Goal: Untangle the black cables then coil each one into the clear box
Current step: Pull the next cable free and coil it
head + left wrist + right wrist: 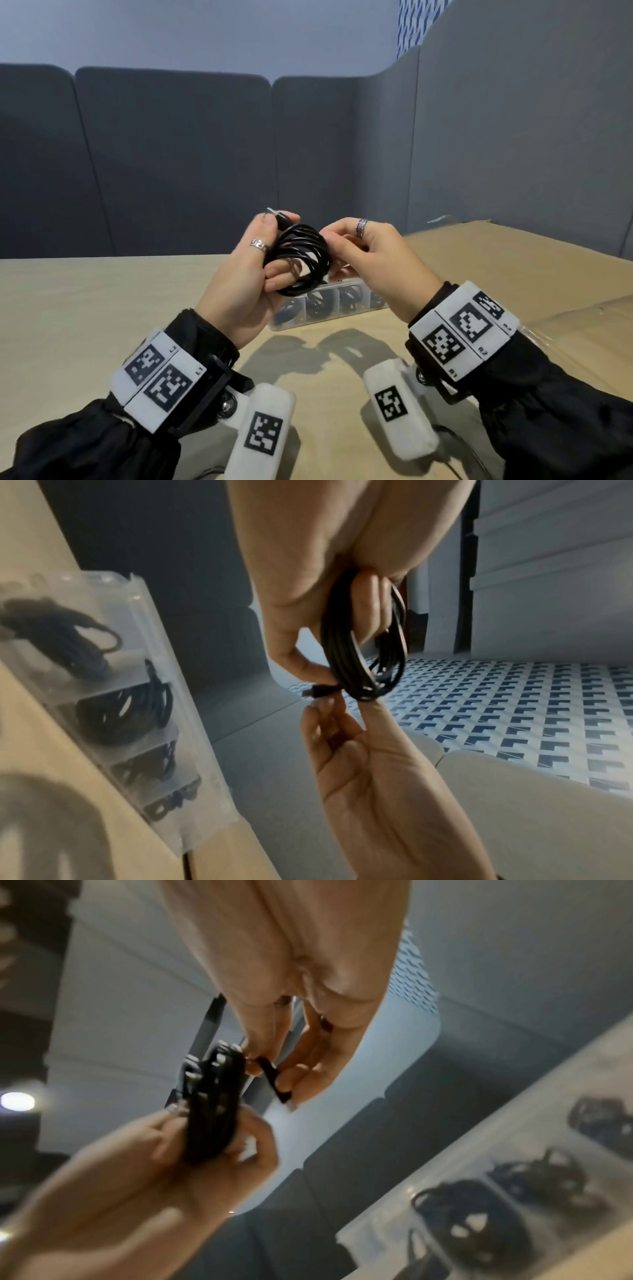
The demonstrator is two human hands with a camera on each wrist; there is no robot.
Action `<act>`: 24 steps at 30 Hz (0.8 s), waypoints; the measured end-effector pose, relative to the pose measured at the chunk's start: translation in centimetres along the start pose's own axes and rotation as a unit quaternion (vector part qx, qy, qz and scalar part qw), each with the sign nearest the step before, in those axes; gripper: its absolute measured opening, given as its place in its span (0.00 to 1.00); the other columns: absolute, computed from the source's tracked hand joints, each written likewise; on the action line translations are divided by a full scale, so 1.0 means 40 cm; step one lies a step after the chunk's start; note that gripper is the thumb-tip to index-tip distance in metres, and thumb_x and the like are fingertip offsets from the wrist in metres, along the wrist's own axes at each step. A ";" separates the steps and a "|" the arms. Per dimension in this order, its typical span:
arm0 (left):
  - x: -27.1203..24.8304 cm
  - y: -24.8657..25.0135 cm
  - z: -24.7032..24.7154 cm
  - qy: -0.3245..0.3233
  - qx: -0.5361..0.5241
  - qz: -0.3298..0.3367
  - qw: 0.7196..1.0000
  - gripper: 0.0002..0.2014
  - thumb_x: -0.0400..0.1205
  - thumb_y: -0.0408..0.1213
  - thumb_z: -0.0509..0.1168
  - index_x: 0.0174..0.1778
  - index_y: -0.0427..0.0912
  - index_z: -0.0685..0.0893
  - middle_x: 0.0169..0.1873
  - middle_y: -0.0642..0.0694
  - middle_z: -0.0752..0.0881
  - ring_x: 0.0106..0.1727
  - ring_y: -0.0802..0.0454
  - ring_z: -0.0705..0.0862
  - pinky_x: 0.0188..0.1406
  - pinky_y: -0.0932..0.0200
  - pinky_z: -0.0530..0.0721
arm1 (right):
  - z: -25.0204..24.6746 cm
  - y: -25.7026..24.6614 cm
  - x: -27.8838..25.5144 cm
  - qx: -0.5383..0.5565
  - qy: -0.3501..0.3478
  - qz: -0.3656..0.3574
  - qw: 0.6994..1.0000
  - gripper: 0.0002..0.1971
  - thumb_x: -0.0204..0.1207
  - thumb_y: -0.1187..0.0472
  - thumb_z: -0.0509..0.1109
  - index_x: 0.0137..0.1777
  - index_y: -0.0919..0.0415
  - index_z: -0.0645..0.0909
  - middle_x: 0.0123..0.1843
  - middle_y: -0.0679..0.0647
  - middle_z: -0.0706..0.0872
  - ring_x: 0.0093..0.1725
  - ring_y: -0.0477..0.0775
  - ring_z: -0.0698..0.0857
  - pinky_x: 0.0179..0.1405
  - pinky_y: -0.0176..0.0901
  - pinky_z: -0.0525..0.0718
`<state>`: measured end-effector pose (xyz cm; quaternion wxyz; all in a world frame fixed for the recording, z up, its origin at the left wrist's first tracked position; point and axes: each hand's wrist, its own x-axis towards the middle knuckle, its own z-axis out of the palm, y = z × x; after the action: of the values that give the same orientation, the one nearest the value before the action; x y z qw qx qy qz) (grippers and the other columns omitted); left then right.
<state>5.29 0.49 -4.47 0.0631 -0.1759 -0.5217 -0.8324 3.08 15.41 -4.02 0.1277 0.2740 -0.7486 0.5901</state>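
Two hands (236, 274) (376, 263) hold coil (301, 260) | tan table (85, 308) | grey panels (171, 154)

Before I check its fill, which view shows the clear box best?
The left wrist view: the clear box stands unobstructed, with coiled black cables in its compartments. In the head view the hands hide much of it; the right wrist view shows it blurred.
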 end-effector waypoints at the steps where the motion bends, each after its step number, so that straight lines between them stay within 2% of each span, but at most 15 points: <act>1: 0.003 0.002 -0.002 0.010 0.022 0.019 1.000 0.13 0.88 0.44 0.49 0.46 0.43 0.75 0.18 0.56 0.69 0.16 0.62 0.58 0.19 0.73 0.55 | 0.011 0.000 -0.002 0.058 -0.007 0.019 0.998 0.08 0.82 0.63 0.64 0.44 0.61 0.83 0.35 0.55 0.85 0.31 0.47 0.84 0.38 0.40 0.88; 3: 0.004 0.000 -0.002 0.020 0.060 0.042 0.997 0.14 0.89 0.44 0.47 0.45 0.43 0.74 0.18 0.57 0.71 0.16 0.62 0.58 0.17 0.73 0.57 | 0.029 0.000 -0.004 0.152 -0.012 0.052 0.987 0.08 0.82 0.64 0.63 0.45 0.62 0.83 0.36 0.57 0.86 0.31 0.47 0.86 0.37 0.40 0.89; 6: 0.000 -0.009 0.009 0.028 0.104 0.064 0.992 0.15 0.89 0.43 0.47 0.44 0.42 0.74 0.19 0.57 0.74 0.14 0.63 0.63 0.13 0.75 0.62 | 0.035 0.001 -0.009 0.231 -0.008 0.100 0.968 0.08 0.82 0.65 0.62 0.48 0.65 0.82 0.36 0.55 0.86 0.28 0.44 0.86 0.30 0.34 0.85; 9: 0.000 -0.012 0.008 0.039 0.121 0.064 0.990 0.15 0.89 0.41 0.47 0.45 0.40 0.75 0.20 0.55 0.78 0.13 0.64 0.71 0.14 0.74 0.71 | 0.039 0.002 -0.012 0.239 -0.015 0.114 0.964 0.08 0.83 0.64 0.62 0.49 0.65 0.83 0.35 0.54 0.87 0.28 0.44 0.86 0.29 0.34 0.84; 12: -0.002 -0.017 0.007 0.038 0.112 0.059 0.991 0.16 0.89 0.42 0.48 0.51 0.36 0.76 0.19 0.53 0.80 0.15 0.64 0.75 0.17 0.72 0.75 | 0.042 -0.005 -0.013 0.253 -0.019 0.109 0.961 0.08 0.83 0.63 0.62 0.49 0.63 0.83 0.33 0.51 0.87 0.29 0.43 0.85 0.29 0.33 0.83; 14: -0.001 -0.022 0.005 0.047 0.105 0.069 0.991 0.16 0.89 0.43 0.48 0.50 0.36 0.76 0.25 0.51 0.81 0.18 0.63 0.78 0.20 0.70 0.77 | 0.040 -0.008 -0.013 0.247 -0.025 0.115 0.962 0.09 0.83 0.61 0.63 0.50 0.63 0.83 0.36 0.53 0.88 0.32 0.45 0.86 0.33 0.35 0.85; 16: 0.004 -0.024 -0.003 0.059 0.104 0.079 0.990 0.15 0.89 0.42 0.48 0.45 0.38 0.75 0.27 0.51 0.80 0.22 0.63 0.78 0.23 0.70 0.78 | 0.042 -0.009 -0.015 0.223 -0.042 0.122 0.966 0.11 0.83 0.58 0.62 0.53 0.64 0.83 0.44 0.59 0.89 0.39 0.50 0.87 0.44 0.42 0.88; 18: 0.011 -0.025 -0.016 0.070 0.112 0.090 0.987 0.15 0.89 0.43 0.49 0.42 0.39 0.73 0.30 0.48 0.78 0.28 0.59 0.77 0.27 0.67 0.79 | 0.054 -0.011 -0.021 0.191 -0.068 0.120 0.972 0.18 0.82 0.51 0.63 0.59 0.66 0.81 0.52 0.63 0.89 0.47 0.53 0.87 0.55 0.48 0.85; 20: 0.011 -0.027 -0.021 0.083 0.122 0.088 0.985 0.16 0.89 0.43 0.49 0.40 0.40 0.73 0.31 0.47 0.77 0.31 0.55 0.77 0.28 0.65 0.79 | 0.070 -0.011 -0.026 0.149 -0.088 0.110 0.979 0.24 0.74 0.45 0.70 0.61 0.63 0.79 0.52 0.59 0.89 0.49 0.51 0.87 0.55 0.47 0.82; 22: 0.006 -0.027 -0.014 0.082 0.137 0.081 0.984 0.15 0.88 0.43 0.50 0.41 0.40 0.74 0.31 0.47 0.78 0.29 0.55 0.79 0.22 0.65 0.78 | 0.077 -0.008 -0.030 0.121 -0.096 0.102 0.983 0.25 0.70 0.54 0.77 0.63 0.62 0.74 0.51 0.58 0.90 0.49 0.49 0.87 0.52 0.43 0.84; 24: 0.002 -0.025 -0.003 0.069 0.146 0.084 0.983 0.14 0.88 0.42 0.51 0.42 0.39 0.75 0.31 0.47 0.79 0.25 0.57 0.81 0.19 0.66 0.77 | 0.068 -0.008 -0.029 0.113 -0.100 0.094 0.984 0.23 0.70 0.65 0.77 0.63 0.63 0.72 0.54 0.61 0.89 0.49 0.50 0.87 0.52 0.42 0.85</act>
<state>4.91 0.84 -5.35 0.1938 -0.1505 -0.6156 -0.7489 4.56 13.05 -5.09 -0.0353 0.2729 -0.7081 0.6503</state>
